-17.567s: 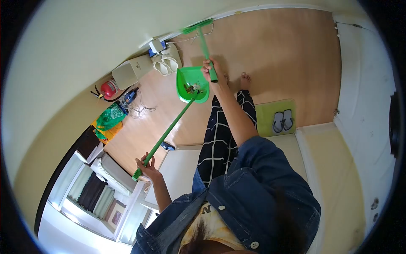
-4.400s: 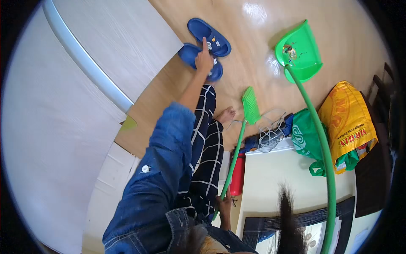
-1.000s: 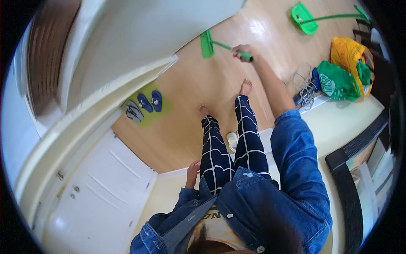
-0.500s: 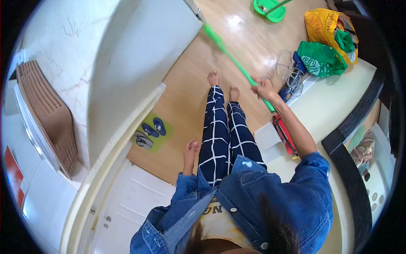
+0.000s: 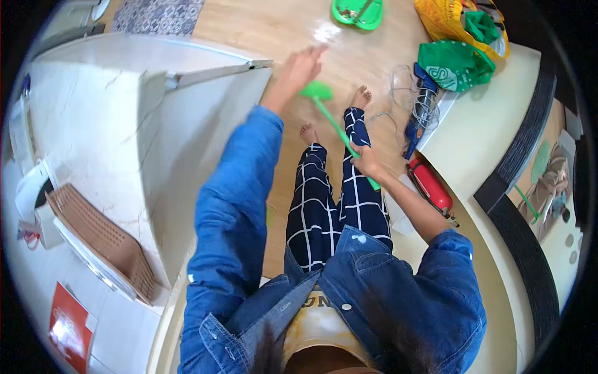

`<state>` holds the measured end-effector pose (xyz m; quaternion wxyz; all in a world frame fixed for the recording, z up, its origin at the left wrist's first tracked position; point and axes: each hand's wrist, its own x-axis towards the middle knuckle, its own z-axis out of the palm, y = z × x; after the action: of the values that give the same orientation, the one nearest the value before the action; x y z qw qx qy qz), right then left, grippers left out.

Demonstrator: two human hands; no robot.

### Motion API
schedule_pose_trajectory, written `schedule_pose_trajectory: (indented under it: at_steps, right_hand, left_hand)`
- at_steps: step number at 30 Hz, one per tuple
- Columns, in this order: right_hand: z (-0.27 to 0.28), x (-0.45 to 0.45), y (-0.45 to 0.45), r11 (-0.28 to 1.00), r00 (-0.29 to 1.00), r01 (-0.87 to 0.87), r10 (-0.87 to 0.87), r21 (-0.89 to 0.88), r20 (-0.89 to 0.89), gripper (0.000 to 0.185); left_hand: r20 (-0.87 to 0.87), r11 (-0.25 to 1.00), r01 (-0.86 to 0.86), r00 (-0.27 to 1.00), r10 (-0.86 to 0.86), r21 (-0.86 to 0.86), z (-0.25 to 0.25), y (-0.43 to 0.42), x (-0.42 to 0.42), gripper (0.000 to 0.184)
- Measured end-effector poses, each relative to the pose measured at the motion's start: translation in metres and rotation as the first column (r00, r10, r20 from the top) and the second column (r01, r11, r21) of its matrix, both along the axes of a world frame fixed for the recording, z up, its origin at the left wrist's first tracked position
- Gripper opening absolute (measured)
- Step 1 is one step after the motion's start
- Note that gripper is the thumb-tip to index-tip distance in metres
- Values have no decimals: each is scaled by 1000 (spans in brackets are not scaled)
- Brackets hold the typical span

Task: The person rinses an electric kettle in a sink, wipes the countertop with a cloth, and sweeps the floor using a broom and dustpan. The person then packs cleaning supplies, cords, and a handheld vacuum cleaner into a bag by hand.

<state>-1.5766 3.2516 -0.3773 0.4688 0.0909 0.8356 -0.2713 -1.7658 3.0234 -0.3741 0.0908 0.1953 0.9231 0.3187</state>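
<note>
My right hand (image 5: 367, 161) is wrapped round the green handle of a broom (image 5: 317, 91), whose bright green head is just above the floor or on it; I cannot tell which. Stretched out in front of me, my left hand (image 5: 298, 73) has its fingers extended and holds nothing that I can see. It is up and left of the broom head. Farther off, a green dustpan (image 5: 367, 17) with small debris in it rests on the wooden floor (image 5: 249, 22).
A blue corded appliance (image 5: 421, 115) lies on the right, near a green bag (image 5: 458, 65) and a yellow bag (image 5: 439, 19). A red fire extinguisher (image 5: 430, 186) is by my right forearm. To the left are a marble-patterned counter (image 5: 93, 106) and a brown basket (image 5: 103, 234).
My left hand has risen from beside my leg and reached forward. The right hand has drawn the broom down and closer to my legs. The view has shifted, and my feet have stepped.
</note>
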Motion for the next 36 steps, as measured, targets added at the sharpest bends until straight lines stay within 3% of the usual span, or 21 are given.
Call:
schedule_pose_trajectory:
  at_steps: [2,3,5,7,8,9,11,12,14,15,16,17,18,22,26,28,30,32,34,35,36]
  right_hand:
    - [-6,-42,22,990,968,111,-89,-85,234,35]
    - [-15,-70,35,978,929,171,-119,-123,349,32]
    - [-33,-138,48,995,977,-55,72,-88,201,23]
    - [-49,-188,61,995,992,-97,96,9,85,24]
    - [-49,-182,66,992,984,-123,126,30,-126,28]
    - [-50,-171,70,987,929,-142,157,72,-335,32]
    - [-29,-145,79,999,925,-42,37,-5,-379,37]
    - [-9,-135,86,994,944,54,-80,-91,-319,40]
    - [37,-120,111,939,949,280,-302,-201,-89,48]
    - [62,-109,123,908,928,367,-372,-200,13,52]
    - [89,-100,132,884,891,446,-424,-139,162,53]
    - [78,-58,139,931,919,325,-353,-168,-175,54]
    - [101,-49,140,824,829,558,-547,-103,120,54]
    - [129,-8,137,310,305,951,-917,-22,258,47]
    - [85,-13,130,-314,-325,944,-837,102,441,28]
    - [-14,38,128,-656,-254,710,-577,-256,776,15]
    - [-21,-76,100,-666,-399,680,-687,-307,607,12]
    - [-71,-166,57,-855,-525,502,-421,-131,740,4]
    - [-54,-280,31,-748,-411,625,-558,-223,721,11]
    - [-68,-314,18,-823,-436,519,-486,-230,757,12]
    - [-59,-343,19,-736,-347,601,-592,-312,727,7]
  left_hand:
    - [-24,996,-70,997,71,56,-3,16,-56,39]
    - [88,975,-146,987,133,168,7,29,-73,36]
    - [307,885,-315,928,211,343,24,57,-119,35]
    - [143,847,-323,946,290,422,16,92,-136,37]
    - [59,826,-313,944,324,468,13,112,-146,37]
    - [-44,890,-306,939,340,338,10,128,-160,37]
    - [-286,948,-306,904,317,82,10,156,-194,37]
    - [-116,876,-337,911,396,344,11,165,-209,36]
    - [291,543,-458,883,368,703,10,172,-227,42]
    - [186,719,-460,883,431,520,35,176,-231,36]
    - [284,469,-499,843,457,729,18,176,-244,25]
    - [286,407,-447,871,399,796,9,167,-256,22]
    - [239,473,-458,860,451,752,13,160,-264,24]
    - [234,551,-463,869,436,694,23,127,-303,26]
    - [287,512,-522,835,469,682,9,102,-363,23]
    - [288,554,-550,822,492,625,6,88,-385,27]
    - [349,547,-625,774,529,557,22,90,-396,34]
    - [358,526,-661,742,567,536,21,92,-402,47]
    - [302,555,-666,733,609,498,-3,83,-404,69]
    - [262,584,-672,728,634,454,-22,71,-401,71]
    - [234,623,-677,728,645,390,-39,61,-388,73]
